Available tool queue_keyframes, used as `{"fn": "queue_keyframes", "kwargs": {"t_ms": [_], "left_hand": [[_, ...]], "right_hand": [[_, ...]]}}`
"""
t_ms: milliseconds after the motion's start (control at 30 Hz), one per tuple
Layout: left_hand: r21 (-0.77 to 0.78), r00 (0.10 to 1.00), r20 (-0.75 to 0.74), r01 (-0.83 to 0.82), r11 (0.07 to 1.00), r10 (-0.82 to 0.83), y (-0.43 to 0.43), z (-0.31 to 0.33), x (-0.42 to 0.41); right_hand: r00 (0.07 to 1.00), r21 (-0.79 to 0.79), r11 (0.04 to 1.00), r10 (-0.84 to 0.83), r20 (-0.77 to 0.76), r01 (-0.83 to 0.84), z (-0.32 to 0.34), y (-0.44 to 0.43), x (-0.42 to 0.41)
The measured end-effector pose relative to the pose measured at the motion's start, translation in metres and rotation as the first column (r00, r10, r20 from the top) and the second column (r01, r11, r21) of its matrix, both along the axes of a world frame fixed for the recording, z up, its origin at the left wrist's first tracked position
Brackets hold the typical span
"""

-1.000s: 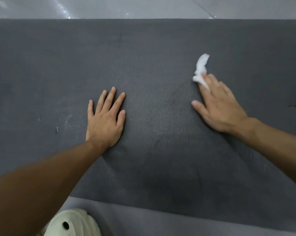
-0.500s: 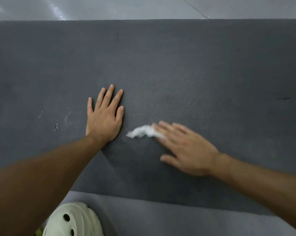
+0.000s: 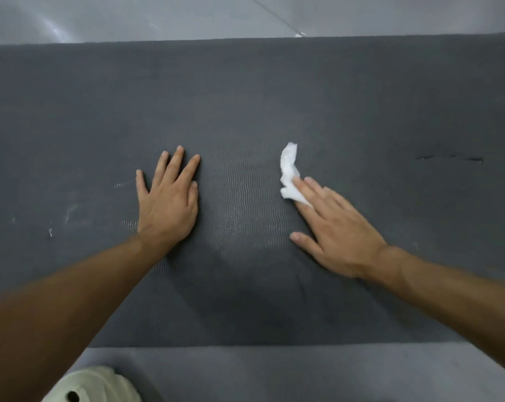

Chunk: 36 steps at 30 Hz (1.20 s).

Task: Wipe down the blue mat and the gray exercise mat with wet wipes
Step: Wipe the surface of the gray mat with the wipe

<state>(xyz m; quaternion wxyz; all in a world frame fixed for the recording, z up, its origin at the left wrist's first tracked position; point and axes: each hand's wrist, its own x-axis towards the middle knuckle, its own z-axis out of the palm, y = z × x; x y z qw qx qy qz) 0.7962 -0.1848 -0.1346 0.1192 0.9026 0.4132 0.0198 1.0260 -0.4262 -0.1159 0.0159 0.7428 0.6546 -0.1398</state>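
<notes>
Head view: the right hand (image 3: 341,233), fingers straight, pins a crumpled wet wipe (image 3: 289,175) under its fingertips against the gray exercise mat (image 3: 245,97). The left hand (image 3: 168,204) lies flat and spread on the mat nearby, bracing. The gray mat's wipe-down looks underway; the next stroke calls for steady downward pressure.

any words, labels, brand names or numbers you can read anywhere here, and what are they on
No readable text anywhere.
The gray mat shows only wavy ribbing and pale scuffs, not letters.
The white wipe under the right hand is blank.
The pale shoe at the bottom edge shows no mark.
</notes>
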Motion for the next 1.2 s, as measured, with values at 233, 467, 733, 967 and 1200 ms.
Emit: {"fn": "queue_keyframes", "kwargs": {"t_ms": [233,467,733,967,1200], "left_hand": [[-0.046,0.948,0.030,0.317,0.947,-0.316,-0.029,0.010,0.080],[-0.004,0.957,-0.052,0.287,0.958,-0.287,-0.047,-0.001,0.094],[0.002,0.960,-0.043,0.277,0.961,-0.276,-0.047,-0.002,0.095],[-0.006,0.970,-0.035,0.241,0.970,-0.241,-0.060,0.000,0.108],[-0.008,0.918,-0.004,0.396,0.918,-0.396,-0.085,0.005,0.156]], "right_hand": [[0.953,0.005,0.953,0.303,-0.024,-0.303,-0.007,-0.056,-0.070],[0.942,0.040,0.945,-0.327,0.070,0.325,-0.003,-0.065,0.034],[0.858,0.010,0.858,-0.513,-0.022,0.513,-0.002,-0.108,0.086],[0.998,-0.001,0.999,-0.043,-0.051,0.043,-0.003,-0.112,-0.033],[0.986,0.003,0.988,-0.155,0.054,0.155,-0.009,-0.150,-0.025]]}}
